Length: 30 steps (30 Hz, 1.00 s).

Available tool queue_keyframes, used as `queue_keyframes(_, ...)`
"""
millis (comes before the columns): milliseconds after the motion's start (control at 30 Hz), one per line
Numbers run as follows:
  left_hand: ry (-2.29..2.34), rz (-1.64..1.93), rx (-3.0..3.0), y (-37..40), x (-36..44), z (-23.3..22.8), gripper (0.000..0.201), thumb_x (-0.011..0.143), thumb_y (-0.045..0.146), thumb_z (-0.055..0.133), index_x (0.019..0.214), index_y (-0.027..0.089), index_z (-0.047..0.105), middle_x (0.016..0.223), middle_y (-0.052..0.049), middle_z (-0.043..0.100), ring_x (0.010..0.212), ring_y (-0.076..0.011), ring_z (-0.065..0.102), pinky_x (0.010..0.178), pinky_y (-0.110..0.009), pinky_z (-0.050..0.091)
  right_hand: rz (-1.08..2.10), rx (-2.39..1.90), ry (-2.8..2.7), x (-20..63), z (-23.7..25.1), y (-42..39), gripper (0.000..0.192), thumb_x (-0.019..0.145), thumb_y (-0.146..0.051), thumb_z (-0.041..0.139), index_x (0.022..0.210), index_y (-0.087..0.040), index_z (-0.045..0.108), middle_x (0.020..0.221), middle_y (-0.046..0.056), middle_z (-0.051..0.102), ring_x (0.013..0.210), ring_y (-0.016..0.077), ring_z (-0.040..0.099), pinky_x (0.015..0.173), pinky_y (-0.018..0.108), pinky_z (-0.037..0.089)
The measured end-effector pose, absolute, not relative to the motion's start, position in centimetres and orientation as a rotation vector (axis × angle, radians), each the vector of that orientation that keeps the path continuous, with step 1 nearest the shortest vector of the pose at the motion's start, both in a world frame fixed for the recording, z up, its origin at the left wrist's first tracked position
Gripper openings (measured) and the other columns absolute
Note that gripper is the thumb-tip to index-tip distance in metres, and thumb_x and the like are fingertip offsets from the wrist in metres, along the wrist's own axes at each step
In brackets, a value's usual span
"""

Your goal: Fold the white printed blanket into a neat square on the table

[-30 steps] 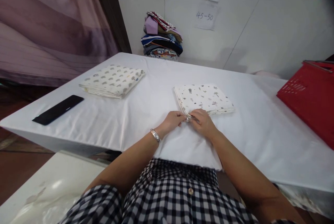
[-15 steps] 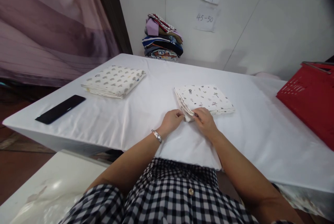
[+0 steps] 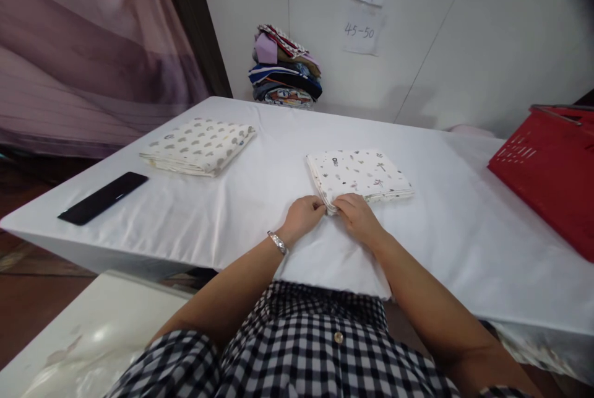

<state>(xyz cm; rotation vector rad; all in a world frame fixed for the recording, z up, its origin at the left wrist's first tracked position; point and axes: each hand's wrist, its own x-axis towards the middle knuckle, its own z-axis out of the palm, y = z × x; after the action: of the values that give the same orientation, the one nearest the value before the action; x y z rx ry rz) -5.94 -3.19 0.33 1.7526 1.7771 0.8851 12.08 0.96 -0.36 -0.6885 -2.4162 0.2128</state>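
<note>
Pinching one of two folded cloths (image 3: 357, 173), both hands (image 3: 304, 216) meet.

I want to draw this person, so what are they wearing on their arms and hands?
Both arms are bare from above the elbow down, with no gloves or rings visible. The left hand has a silver bracelet at the wrist. The right hand wears nothing. The shirt is black-and-white checked with a small round button.

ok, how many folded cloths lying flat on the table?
2: one patterned cloth at both hands, left hand and right hand pinching its near corner; another cloth far left. The pile by the wall holds more.
</note>
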Motion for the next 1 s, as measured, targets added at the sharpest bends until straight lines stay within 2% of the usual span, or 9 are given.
queue_keyframes(67, 1.785, 0.982, 1.702, -3.2, -6.0, 0.3, 0.012, 0.077, 0.025, 0.055, 0.081, 0.02, 0.065, 0.081, -0.001, 0.067, 0.066, -0.0133, 0.057, 0.062, -0.025, 0.044, 0.194, -0.698, -2.414, 12.1, -0.4, 0.9, 0.027, 0.086, -0.009, 0.041, 0.103, -0.021, 0.06, 0.1, 0.009, 0.062, 0.094, 0.0229, 0.054, 0.083, 0.04, 0.042)
queue_keyframes(167, 1.708, 1.075, 1.733, -3.2, -6.1, 0.0, 0.027, 0.077, 0.025, 0.057, 0.103, 0.021, 0.061, 0.093, 0.0, 0.065, 0.063, -0.0106, 0.055, 0.064, -0.025, 0.046, 0.188, -0.716, -2.445, 12.0, -0.4, 0.9, 0.025, 0.086, -0.01, 0.042, 0.101, -0.02, 0.06, 0.099, 0.009, 0.062, 0.093, 0.0229, 0.054, 0.082, 0.04, 0.042)
queue_keyframes(233, 1.609, 1.019, 1.852, -3.3, -6.2, -0.2, 0.034, 0.077, 0.022, 0.057, 0.111, 0.022, 0.059, 0.094, 0.0, 0.064, 0.065, -0.0104, 0.055, 0.067, -0.025, 0.047, 0.205, -0.724, -2.449, 11.9, -0.5, 0.9, 0.023, 0.086, -0.01, 0.044, 0.101, -0.02, 0.059, 0.097, 0.009, 0.062, 0.092, 0.0225, 0.054, 0.081, 0.039, 0.042)
queue_keyframes(367, 1.529, 0.917, 2.019, -3.4, -6.1, -0.4, 0.033, 0.079, 0.019, 0.055, 0.111, 0.023, 0.061, 0.091, 0.0, 0.063, 0.075, -0.0126, 0.057, 0.071, -0.025, 0.046, 0.24, -0.731, -2.421, 11.8, -0.6, 0.9, 0.021, 0.085, -0.012, 0.047, 0.101, -0.02, 0.058, 0.097, 0.008, 0.062, 0.09, 0.022, 0.054, 0.081, 0.038, 0.042)
queue_keyframes(667, 1.552, 0.802, 2.161, -3.7, -6.1, 0.1, 0.023, 0.084, 0.024, 0.053, 0.103, 0.027, 0.064, 0.079, 0.003, 0.065, 0.07, -0.0129, 0.058, 0.063, -0.023, 0.041, 0.225, -0.742, -2.413, 11.9, -0.7, 0.8, 0.017, 0.085, -0.015, 0.05, 0.1, -0.018, 0.058, 0.097, 0.009, 0.062, 0.092, 0.0225, 0.053, 0.082, 0.039, 0.041)
queue_keyframes(867, 1.546, 0.815, 2.239, -3.8, -6.1, -0.1, 0.027, 0.088, 0.029, 0.048, 0.111, 0.029, 0.062, 0.095, 0.003, 0.069, 0.082, -0.014, 0.062, 0.07, -0.023, 0.044, 0.18, -0.741, -2.437, 13.1, -0.6, 1.1, 0.022, 0.087, -0.019, 0.051, 0.107, -0.019, 0.059, 0.103, 0.009, 0.062, 0.099, 0.0223, 0.053, 0.087, 0.041, 0.041)
queue_keyframes(1000, 1.528, 0.842, 2.258, -3.9, -6.1, -0.4, 0.027, 0.088, 0.028, 0.049, 0.11, 0.029, 0.063, 0.096, 0.002, 0.069, 0.083, -0.014, 0.063, 0.069, -0.023, 0.045, 0.111, -0.749, -2.432, 14.9, -0.8, 2.2, 0.025, 0.088, -0.02, 0.05, 0.111, -0.02, 0.059, 0.109, 0.009, 0.062, 0.104, 0.0226, 0.053, 0.09, 0.043, 0.041)
